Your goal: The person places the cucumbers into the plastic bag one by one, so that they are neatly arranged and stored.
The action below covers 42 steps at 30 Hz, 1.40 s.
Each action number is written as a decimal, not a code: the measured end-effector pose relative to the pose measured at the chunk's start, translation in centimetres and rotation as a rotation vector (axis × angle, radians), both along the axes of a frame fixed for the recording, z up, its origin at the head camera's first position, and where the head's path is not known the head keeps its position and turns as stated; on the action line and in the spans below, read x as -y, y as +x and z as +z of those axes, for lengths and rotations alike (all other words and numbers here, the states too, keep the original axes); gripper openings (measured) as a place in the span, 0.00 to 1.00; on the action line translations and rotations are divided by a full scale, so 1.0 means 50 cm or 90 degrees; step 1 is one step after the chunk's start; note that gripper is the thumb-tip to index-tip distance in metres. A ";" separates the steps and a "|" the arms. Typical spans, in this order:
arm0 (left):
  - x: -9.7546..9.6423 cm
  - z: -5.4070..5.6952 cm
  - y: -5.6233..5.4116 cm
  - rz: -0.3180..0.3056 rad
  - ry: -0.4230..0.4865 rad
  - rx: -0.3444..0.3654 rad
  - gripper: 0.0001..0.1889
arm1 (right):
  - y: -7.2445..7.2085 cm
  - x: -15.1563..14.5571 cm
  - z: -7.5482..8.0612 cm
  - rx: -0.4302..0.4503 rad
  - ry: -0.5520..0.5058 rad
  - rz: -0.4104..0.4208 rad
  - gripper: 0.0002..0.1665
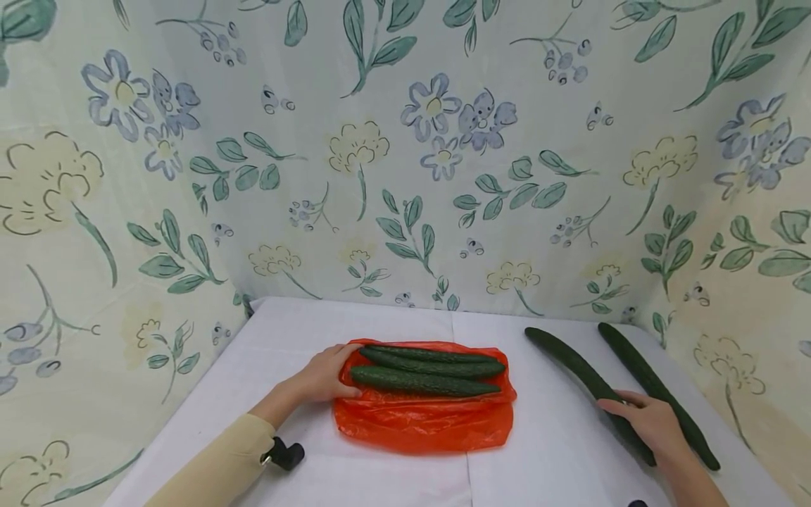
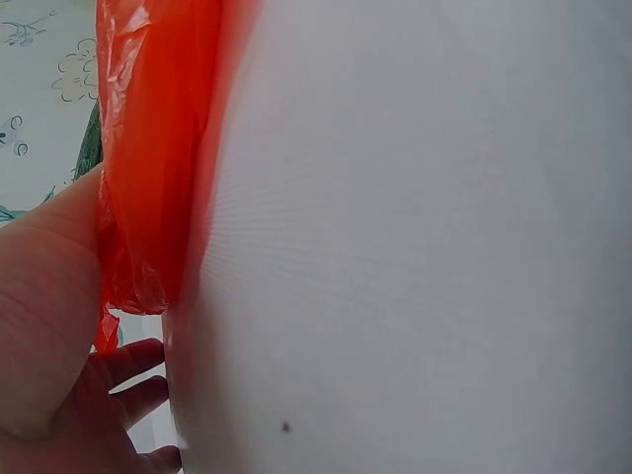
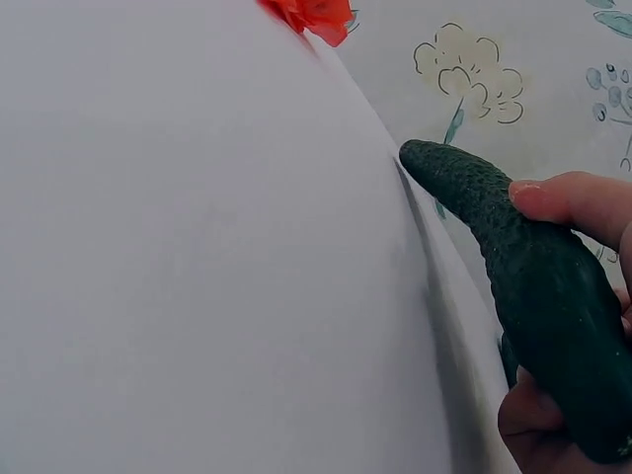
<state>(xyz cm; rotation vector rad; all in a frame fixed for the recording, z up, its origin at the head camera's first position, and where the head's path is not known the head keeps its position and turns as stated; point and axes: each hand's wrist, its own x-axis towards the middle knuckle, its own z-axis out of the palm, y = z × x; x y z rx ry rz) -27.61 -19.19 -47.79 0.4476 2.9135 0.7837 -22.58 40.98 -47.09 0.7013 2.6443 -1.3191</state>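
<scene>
The left hand (image 1: 326,374) holds the left end of a red bag (image 1: 424,426), thumb and fingers around it, on the white worktop (image 1: 380,482); three cucumbers (image 1: 431,363) lie side by side in the bag's open mouth. Farther right, the right hand (image 1: 652,421) grips a curved cucumber (image 1: 573,364) with its fingers, a straighter cucumber (image 1: 646,380) just beside it

Behind the white-covered bench (image 1: 538,436) hangs a pale backdrop (image 1: 437,197) printed with bluish and yellow flowers and green leaves. A matching left panel (image 1: 95,211) and warmer-toned right panel (image 1: 741,303) flank the bench, under soft light.
</scene>
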 end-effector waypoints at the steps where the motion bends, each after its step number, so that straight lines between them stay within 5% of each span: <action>1: 0.000 0.000 0.000 0.000 0.000 -0.001 0.50 | 0.000 0.003 0.004 0.000 0.002 0.003 0.72; 27: -0.006 0.004 -0.003 0.013 -0.002 0.007 0.51 | -0.010 0.055 0.096 -0.040 0.036 0.156 0.65; 42: -0.010 0.010 0.000 0.018 -0.006 0.008 0.51 | -0.016 0.109 0.135 -0.131 0.052 0.251 0.48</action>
